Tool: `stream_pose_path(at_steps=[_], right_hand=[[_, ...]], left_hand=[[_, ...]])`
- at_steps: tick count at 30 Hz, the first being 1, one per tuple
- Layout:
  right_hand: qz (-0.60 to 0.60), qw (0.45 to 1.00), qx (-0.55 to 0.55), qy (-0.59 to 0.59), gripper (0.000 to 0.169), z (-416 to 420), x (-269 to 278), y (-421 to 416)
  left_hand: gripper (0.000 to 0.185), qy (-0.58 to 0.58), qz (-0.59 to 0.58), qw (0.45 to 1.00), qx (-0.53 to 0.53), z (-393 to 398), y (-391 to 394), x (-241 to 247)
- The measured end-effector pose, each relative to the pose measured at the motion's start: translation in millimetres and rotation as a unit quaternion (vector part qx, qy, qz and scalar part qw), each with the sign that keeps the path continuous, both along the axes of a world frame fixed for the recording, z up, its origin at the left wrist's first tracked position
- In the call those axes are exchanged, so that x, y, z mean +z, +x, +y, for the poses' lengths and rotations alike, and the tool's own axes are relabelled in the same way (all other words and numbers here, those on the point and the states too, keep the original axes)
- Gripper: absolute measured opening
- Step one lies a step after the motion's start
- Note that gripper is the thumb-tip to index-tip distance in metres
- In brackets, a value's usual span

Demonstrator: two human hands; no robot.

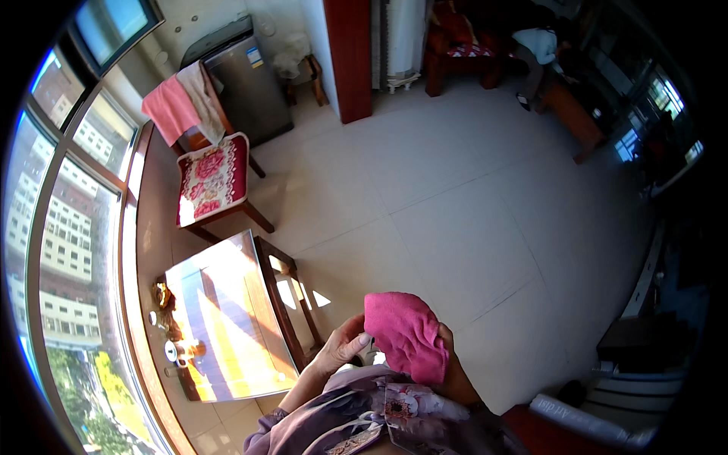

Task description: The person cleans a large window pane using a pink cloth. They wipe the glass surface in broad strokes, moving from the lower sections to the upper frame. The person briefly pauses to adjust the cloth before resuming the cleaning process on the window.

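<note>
A pink cloth (405,335), folded and slightly wrinkled, is held up in front of my body between both hands. My left hand (344,344) grips its left edge, with the thumb on the near side. On the cloth's right edge is my right hand (447,341), its fingers mostly hidden behind the fabric. Just left of my left forearm stands a wooden table (250,318) with a glossy top lit by sun. A small lidded cup (177,351) rests near that table's window side.
A wooden chair with a floral seat cover (211,177) carries a pink towel (170,108) on its backrest. Behind it stands a grey washing machine (245,85). A person (534,48) bends over a wooden bench (571,116) at the far right. Windows line the left side.
</note>
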State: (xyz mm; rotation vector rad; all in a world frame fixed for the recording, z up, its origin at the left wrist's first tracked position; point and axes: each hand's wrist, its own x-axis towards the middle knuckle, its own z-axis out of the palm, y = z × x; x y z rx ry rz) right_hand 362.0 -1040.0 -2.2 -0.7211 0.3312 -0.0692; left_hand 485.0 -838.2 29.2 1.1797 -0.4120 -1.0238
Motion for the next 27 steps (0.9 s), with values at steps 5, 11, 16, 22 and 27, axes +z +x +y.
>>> stream_pose_path(at_steps=[5,11,16,22,27], right_hand=[[-0.009,0.998,0.055,-0.006,0.066,-5.5,-0.8,31.8],[-0.021,0.993,0.114,-0.024,0.066,-12.8,10.4,77.1],[-0.052,0.988,0.134,-0.059,0.066,-22.4,28.5,139.3],[-0.061,0.971,0.171,-0.157,0.053,-30.1,60.0,240.8],[-0.082,0.961,0.163,-0.207,0.041,-42.8,50.2,316.9]], left_hand=[[0.067,-0.014,0.075,0.995,0.07,-2.1,8.6,-10.6],[0.051,-0.048,0.113,0.977,0.175,-17.8,32.5,0.4],[0.046,-0.064,0.133,0.964,0.22,-33.8,80.3,6.3],[0.032,-0.088,0.081,0.951,0.286,-37.6,162.8,0.1],[0.032,-0.084,0.097,0.952,0.279,-24.3,236.1,14.1]])
